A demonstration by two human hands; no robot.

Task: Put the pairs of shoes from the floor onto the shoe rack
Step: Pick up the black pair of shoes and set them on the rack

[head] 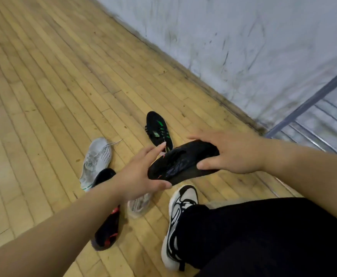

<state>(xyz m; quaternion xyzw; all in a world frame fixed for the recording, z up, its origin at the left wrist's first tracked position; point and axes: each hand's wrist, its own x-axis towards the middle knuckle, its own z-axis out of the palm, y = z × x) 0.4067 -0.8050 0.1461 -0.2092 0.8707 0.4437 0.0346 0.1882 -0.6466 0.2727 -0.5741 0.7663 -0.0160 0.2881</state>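
Wooden floor (43,76), sneakers (96,158) scattered; black shoe (180,163) up in both hands, left hand (141,176) pinching one end, fingers spread, right hand (231,154) curled round the other

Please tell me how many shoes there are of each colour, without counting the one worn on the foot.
Black shoes: 4, one held, one half hidden by the arm
Grey shoes: 2
Total: 6

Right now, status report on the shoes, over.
Left hand and right hand both grip black shoe, off floor. Shoe rack at right, nothing seen between.
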